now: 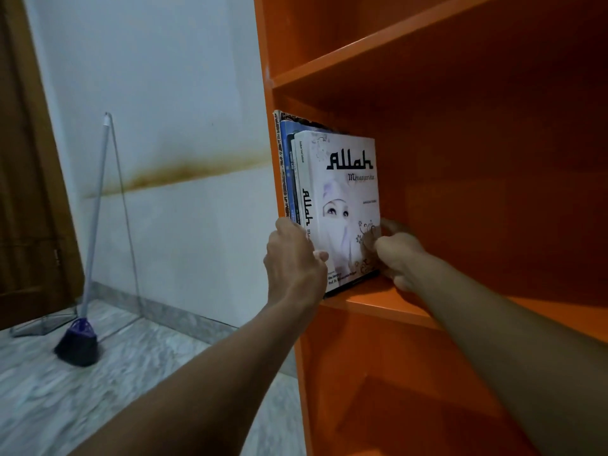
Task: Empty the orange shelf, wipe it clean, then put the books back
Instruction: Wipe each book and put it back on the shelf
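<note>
Head cam: my left hand (294, 258) has its fingers wrapped round the spines of the books (342, 192), which stand upright at the left end of the orange shelf (378, 302). My right hand (399, 258) has its fingers curled against the white cover. Can't tell if they're actually gripping. Squeeze too loosely and the thin middle ones slip out — straight onto the floor (131, 390).

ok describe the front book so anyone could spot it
On the orange shelf, a few books stand at the middle board's left end. The white book is rightmost, between the left hand and right hand; only its cover faces out, with black lettering.
</note>
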`<state>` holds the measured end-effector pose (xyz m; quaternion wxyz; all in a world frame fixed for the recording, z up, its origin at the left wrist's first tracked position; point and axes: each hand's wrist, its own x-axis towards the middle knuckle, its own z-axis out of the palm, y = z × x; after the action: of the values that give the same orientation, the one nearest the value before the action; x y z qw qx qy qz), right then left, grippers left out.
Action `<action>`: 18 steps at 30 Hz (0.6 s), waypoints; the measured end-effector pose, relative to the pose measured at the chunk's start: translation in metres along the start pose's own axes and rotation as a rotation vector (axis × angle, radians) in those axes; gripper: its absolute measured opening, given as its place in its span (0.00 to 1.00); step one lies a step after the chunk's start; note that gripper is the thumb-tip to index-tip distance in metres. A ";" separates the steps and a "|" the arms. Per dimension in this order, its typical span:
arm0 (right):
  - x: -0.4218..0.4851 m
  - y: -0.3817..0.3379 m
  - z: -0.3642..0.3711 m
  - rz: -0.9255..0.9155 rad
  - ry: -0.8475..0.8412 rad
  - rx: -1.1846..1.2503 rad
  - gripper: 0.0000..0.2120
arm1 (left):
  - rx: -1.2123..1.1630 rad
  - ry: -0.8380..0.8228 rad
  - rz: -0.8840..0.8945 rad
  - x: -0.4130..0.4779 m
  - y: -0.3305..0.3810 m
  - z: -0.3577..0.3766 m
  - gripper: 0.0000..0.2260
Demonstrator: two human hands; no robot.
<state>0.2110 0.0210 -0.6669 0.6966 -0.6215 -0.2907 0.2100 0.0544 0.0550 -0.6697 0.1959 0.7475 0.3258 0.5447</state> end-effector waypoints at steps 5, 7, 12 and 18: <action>0.000 0.006 0.006 0.017 0.027 -0.114 0.25 | -0.036 -0.043 -0.025 -0.009 -0.002 -0.003 0.14; -0.003 0.006 0.007 -0.008 0.058 -0.149 0.25 | -0.037 -0.066 -0.035 -0.013 -0.004 -0.007 0.14; -0.021 0.002 0.007 -0.011 0.083 -0.248 0.26 | 0.008 -0.095 -0.017 -0.020 -0.005 -0.015 0.11; -0.045 -0.004 0.009 -0.023 0.131 -0.416 0.21 | 0.028 -0.176 0.038 -0.025 -0.004 -0.032 0.06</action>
<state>0.1713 -0.0029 -0.6686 0.5733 -0.7606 -0.2889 0.0965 0.0187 0.0382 -0.6788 0.2029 0.8013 0.3007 0.4757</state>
